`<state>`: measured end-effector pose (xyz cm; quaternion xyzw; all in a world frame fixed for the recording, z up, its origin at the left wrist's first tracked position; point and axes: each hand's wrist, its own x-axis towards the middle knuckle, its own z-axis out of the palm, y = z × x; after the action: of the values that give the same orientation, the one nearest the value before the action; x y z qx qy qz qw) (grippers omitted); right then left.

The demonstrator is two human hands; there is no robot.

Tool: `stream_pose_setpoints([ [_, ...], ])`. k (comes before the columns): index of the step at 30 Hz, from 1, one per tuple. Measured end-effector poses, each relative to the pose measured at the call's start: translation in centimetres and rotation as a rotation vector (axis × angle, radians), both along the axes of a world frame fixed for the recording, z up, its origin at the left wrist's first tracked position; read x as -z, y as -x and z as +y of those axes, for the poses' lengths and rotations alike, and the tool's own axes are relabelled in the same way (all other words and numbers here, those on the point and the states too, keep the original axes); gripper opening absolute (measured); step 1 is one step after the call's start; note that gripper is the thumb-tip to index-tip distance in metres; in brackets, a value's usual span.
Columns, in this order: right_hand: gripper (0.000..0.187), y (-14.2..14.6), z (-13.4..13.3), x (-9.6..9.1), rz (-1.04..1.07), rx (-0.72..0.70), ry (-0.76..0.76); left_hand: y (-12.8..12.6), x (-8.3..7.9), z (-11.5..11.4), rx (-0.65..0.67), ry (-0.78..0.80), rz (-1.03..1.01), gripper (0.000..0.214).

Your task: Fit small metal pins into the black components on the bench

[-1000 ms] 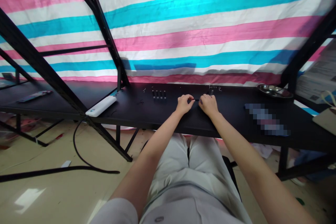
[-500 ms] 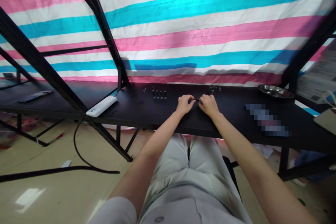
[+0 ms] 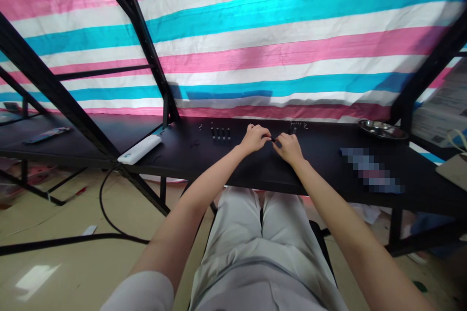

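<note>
Pinching a small dark piece (image 3: 274, 140), we had our left hand (image 3: 255, 137) and right hand (image 3: 289, 147) drawn together just above the black table (image 3: 328, 165), fingers curled, each hand closed on one end of it. The piece was too small for us to make out its shape. It sat between the two hands, toward the far middle of the table. Just left of our left hand stood a row of four black pegs (image 3: 221, 133); a few more small parts (image 3: 297, 125) lay just beyond our right hand. A white power bank (image 3: 139, 149) lay further left, a metal dish (image 3: 382, 129) far right, and a striped tarp (image 3: 277, 39) hung behind.
</note>
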<state>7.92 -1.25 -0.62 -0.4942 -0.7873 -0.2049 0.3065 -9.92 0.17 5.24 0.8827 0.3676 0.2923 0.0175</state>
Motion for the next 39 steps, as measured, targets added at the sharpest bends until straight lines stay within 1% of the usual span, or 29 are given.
stream_pose_setpoints([
  [3, 0.021, 0.3, -0.1, -0.1, 0.028, -0.065, 0.036, 0.8, -2.2, 0.6, 0.069, -0.004, 0.145, 0.008],
  [5, 0.021, 0.5, -0.2, -0.2, 0.033, -0.088, 0.06, 1.7, -3.4, 1.5, 0.072, 0.025, 0.209, 0.008],
  [8, 0.019, 0.6, -0.2, -0.3, 0.041, -0.087, 0.083, 3.5, -4.8, 3.2, -0.007, 0.052, 0.295, 0.008],
  [12, 0.019, 0.6, -0.3, -0.4, 0.042, -0.091, 0.087, 5.9, -5.6, 4.8, -0.168, 0.04, 0.453, 0.004],
  [15, 0.018, 0.6, -0.3, -0.4, 0.032, -0.089, 0.084, 7.1, -5.8, 5.3, -0.242, 0.046, 0.517, 0.005],
  [18, 0.018, 0.7, -0.4, -0.4, 0.027, -0.089, 0.088, 7.8, -5.6, 5.5, -0.272, 0.041, 0.534, 0.006],
  [28, 0.018, 0.7, -0.4, -0.5, 0.014, -0.079, 0.09, 8.5, -4.4, 5.9, -0.29, 0.084, 0.507, 0.01],
  [36, 0.018, 0.7, -0.4, -0.5, 0.028, -0.081, 0.093, 8.8, -4.7, 5.9, -0.287, 0.158, 0.466, 0.007],
  [39, 0.018, 0.7, -0.3, -0.4, 0.016, -0.079, 0.088, 8.9, -4.7, 5.9, -0.29, 0.151, 0.488, 0.007],
])
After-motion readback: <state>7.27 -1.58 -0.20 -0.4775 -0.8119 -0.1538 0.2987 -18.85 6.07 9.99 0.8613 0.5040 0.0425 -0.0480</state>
